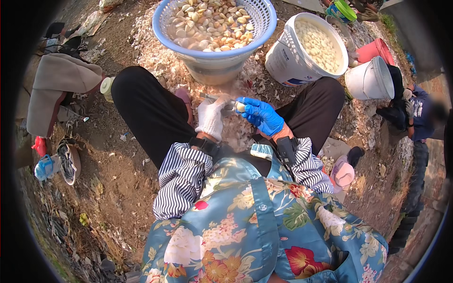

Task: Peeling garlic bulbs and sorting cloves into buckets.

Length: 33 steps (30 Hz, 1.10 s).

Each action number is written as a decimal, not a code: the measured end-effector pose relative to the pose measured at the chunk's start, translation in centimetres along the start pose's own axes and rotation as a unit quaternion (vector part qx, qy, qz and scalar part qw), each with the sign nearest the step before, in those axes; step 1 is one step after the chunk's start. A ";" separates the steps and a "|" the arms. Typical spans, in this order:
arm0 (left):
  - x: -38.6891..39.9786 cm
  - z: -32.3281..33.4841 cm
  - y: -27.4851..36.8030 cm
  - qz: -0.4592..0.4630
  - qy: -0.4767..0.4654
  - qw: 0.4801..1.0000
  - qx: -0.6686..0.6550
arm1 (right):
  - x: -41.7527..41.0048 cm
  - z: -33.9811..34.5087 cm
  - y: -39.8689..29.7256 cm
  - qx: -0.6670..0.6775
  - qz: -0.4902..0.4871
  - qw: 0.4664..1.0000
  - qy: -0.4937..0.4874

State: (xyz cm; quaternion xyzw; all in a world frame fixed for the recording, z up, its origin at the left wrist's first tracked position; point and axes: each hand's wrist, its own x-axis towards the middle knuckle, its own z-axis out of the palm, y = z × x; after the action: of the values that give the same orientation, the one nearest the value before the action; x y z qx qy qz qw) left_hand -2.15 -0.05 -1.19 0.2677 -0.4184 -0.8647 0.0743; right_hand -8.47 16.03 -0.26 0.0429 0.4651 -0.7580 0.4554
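My left hand [211, 118], in a white knit glove, grips a small knife [206, 96] whose far parts are partly hidden by the fingers. My right hand [263, 116] wears a blue disposable glove and pinches a pale garlic clove [240, 107] close to the knife. Both hands meet between my knees, above a litter of garlic skins [235, 132]. Straight ahead, a blue-rimmed plastic colander [158, 22] full of cloves in yellowish skins rests on a bucket-like base. Right of it leans a white bucket [283, 60] filled with peeled white cloves.
A smaller white bucket [364, 79] and a red bucket [377, 51] stand at the right. Beyond them, a gloved person [421, 109] sits working. On the left lie a grey-brown cloth [58, 76], a lidded jar [106, 86], a blue-capped bottle [46, 168] and a woven basket [72, 162].
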 end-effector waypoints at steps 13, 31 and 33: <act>0.0 -0.2 -0.3 -0.060 -0.095 0.983 -0.145 | 0.4 0.5 0.5 -0.052 -0.067 0.996 -0.015; 0.2 0.4 0.8 0.025 -0.023 0.999 -0.041 | 1.2 -2.1 0.1 0.212 -0.035 0.971 -0.107; 0.0 1.0 1.0 0.051 -0.010 0.997 -0.060 | 1.1 -1.9 0.0 0.199 -0.028 0.971 -0.131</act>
State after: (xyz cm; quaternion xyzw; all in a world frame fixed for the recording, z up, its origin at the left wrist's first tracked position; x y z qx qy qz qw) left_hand -2.77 -0.01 0.12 0.2326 -0.3801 -0.8857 0.1302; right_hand -9.81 16.74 -1.92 0.0203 0.2422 -0.8469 0.4730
